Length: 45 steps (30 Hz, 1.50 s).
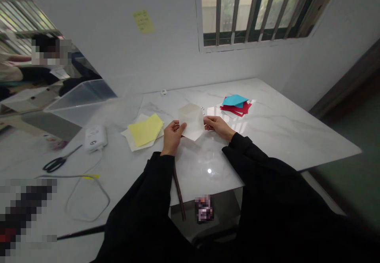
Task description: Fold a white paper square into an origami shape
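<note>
A square sheet of white paper [190,122] is held up a little above the marble-patterned table [285,132]. My left hand [173,135] pinches its left edge, thumb on the near face. At the opposite edge, the fingertips of my right hand [219,127] are closed on the paper. Left of my left hand lies a yellow sheet [146,130] on top of white sheets [128,141]. Beyond my right hand rests a small pile with a blue piece [235,100] over red pieces [244,108]. Small shiny bits [202,108] show near the paper's far right edge.
Black-handled scissors [57,162], a white power strip [95,137] and a grey cable [102,192] lie at left. A clear panel [83,95] stands behind them. A yellow note [143,21] sticks to the wall beside a barred window [252,14]. Another person [23,73] sits far left.
</note>
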{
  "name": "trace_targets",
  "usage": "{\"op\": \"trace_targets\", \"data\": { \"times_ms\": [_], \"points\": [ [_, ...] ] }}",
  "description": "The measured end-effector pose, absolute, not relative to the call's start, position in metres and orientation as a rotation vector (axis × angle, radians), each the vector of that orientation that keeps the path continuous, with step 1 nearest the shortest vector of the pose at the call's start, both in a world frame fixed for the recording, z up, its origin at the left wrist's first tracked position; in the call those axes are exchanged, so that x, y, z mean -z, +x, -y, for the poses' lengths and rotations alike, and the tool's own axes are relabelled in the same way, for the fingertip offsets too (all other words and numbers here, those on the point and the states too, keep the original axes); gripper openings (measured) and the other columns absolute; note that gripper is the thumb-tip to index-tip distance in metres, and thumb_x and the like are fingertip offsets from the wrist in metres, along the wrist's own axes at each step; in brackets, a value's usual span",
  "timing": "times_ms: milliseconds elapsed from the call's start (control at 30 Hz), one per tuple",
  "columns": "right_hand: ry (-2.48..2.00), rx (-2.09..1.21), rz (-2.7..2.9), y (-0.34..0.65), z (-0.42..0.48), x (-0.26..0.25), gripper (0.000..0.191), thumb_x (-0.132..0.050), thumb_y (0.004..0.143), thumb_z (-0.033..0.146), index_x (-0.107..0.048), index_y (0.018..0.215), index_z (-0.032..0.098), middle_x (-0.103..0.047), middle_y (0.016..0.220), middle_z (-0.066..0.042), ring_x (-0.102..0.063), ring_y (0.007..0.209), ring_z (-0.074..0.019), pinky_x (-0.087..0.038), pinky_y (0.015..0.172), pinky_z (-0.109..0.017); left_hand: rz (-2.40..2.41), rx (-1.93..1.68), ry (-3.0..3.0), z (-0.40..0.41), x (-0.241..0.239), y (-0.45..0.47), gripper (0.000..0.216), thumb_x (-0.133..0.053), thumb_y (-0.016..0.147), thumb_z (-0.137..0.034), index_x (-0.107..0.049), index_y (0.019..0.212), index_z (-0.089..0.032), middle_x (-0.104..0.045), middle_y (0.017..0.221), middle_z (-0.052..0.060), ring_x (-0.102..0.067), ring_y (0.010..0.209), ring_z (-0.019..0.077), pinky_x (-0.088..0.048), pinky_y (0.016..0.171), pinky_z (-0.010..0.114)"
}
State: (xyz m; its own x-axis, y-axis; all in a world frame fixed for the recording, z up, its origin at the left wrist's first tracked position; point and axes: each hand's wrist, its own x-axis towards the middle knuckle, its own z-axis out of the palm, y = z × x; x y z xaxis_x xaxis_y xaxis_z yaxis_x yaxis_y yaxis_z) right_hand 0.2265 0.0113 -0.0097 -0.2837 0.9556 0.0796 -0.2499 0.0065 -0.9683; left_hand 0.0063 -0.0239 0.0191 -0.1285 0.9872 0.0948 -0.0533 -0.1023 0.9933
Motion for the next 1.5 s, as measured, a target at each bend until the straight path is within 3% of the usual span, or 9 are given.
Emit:
{"op": "trace_targets", "data": {
  "times_ms": [267,600,867,1100,1500],
  "points": [
    [-0.899,-1.326,1.344,0.220,-0.003,0.003,0.052,-0.081,0.072,0.066,-0.068,0.076,0.016,-0.052,0.059,0.004,-0.043,0.056,-0.0095,-0.034,0.056,-0.025,-1.140,-1.287,1.178,0.027,-0.017,0.008,0.052,-0.093,0.063,-0.051,-0.074,0.097,-0.016,-0.077,0.086,0.005,-0.070,0.073,0.0192,-0.057,0.067,0.030],
    [-0.952,-1.272,1.548,0.223,0.000,0.005,0.055,-0.072,0.082,0.066,-0.052,0.063,0.019,-0.044,0.057,0.005,-0.035,0.055,-0.0093,-0.022,0.055,-0.028,-1.188,-1.199,1.233,0.030,-0.018,0.006,0.057,-0.092,0.062,-0.059,-0.078,0.094,-0.014,-0.079,0.086,0.009,-0.072,0.081,0.0262,-0.057,0.073,0.035],
    [-0.986,-1.268,1.547,0.223,0.001,0.002,0.056,-0.075,0.077,0.068,-0.050,0.061,0.019,-0.043,0.056,0.005,-0.034,0.055,-0.0095,-0.022,0.054,-0.028,-1.219,-1.285,1.175,0.028,-0.021,0.006,0.059,-0.086,0.065,-0.068,-0.077,0.088,-0.015,-0.075,0.083,0.006,-0.069,0.075,0.0205,-0.056,0.068,0.031],
    [-0.977,-1.252,1.525,0.228,-0.007,0.009,0.052,-0.072,0.079,0.067,-0.059,0.069,0.018,-0.048,0.060,0.004,-0.039,0.058,-0.0108,-0.027,0.058,-0.027,-1.255,-1.281,1.221,0.028,-0.020,0.007,0.055,-0.089,0.062,-0.065,-0.075,0.079,-0.015,-0.073,0.077,0.005,-0.064,0.068,0.0178,-0.053,0.063,0.029],
    [-0.926,-1.348,1.666,0.238,-0.021,0.007,0.049,-0.077,0.078,0.061,-0.058,0.064,0.018,-0.051,0.061,0.003,-0.041,0.060,-0.0105,-0.030,0.060,-0.028,-1.300,-1.252,1.285,0.028,-0.020,0.008,0.047,-0.087,0.065,-0.060,-0.071,0.073,-0.017,-0.068,0.067,0.002,-0.057,0.061,0.0144,-0.046,0.058,0.026]
  ]
}}
